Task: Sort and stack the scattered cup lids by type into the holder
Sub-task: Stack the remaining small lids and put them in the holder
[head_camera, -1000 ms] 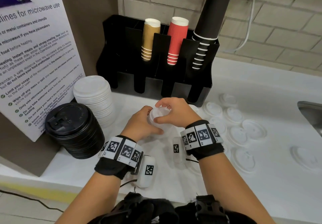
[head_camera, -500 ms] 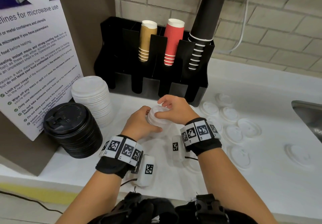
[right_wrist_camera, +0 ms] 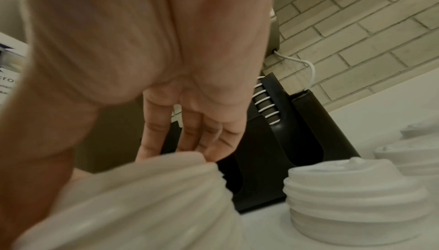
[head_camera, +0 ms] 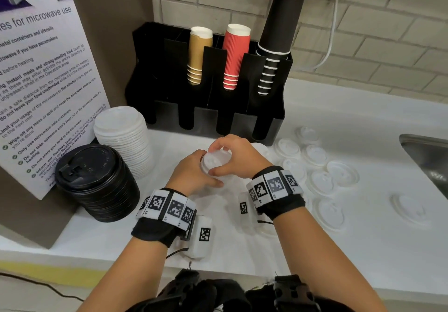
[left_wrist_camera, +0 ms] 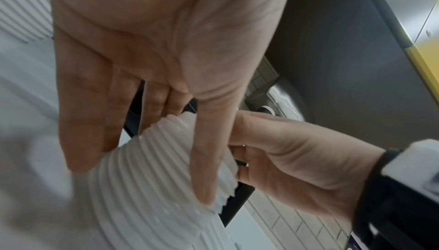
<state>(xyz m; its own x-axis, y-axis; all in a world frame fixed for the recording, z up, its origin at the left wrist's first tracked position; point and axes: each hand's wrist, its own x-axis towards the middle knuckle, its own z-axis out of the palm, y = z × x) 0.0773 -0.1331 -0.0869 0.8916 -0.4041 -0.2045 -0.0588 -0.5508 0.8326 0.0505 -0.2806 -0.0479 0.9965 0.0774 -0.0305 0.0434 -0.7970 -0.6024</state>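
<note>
Right now both hands are closed round one small stack of white lids [head_camera: 214,166] held just above the counter [head_camera: 315,239]. The left hand [head_camera: 191,173] wraps its side, fingers and thumb curled against the ribbed edges, and the right hand [head_camera: 232,158] caps the top with fingertips spread over the uppermost lid, thumb pinching the near edge. From the left wrist the rims under those fingers [left_wrist_camera: 206,160] look uneven, not seated flush, so the likeliest trouble is that lids nested crooked will splay or slip out sideways if either grip eases before the pile is squared. Pressing harder to seat them could, I'd judge, buckle the thin plastic or jam two lids together.

Just beyond the right fingertips sits a short pile of white lids [right_wrist_camera: 356,197], and past the right wrist loose lids [head_camera: 322,183] lie scattered flat; a wrist swinging out could knock them, or send one toward the sink [head_camera: 429,156] further right. Off beyond the left knuckles stand a black lid stack [head_camera: 97,180] and a taller white lid stack [head_camera: 123,139], both leaning a little, so an elbow could tip them.

Farthest from the fingers, straight ahead, the black holder [head_camera: 208,108] carries three sleeves of cups [head_camera: 236,57]. Its front slots look narrow, and a crooked stack pushed in may catch on the edge and spill
</note>
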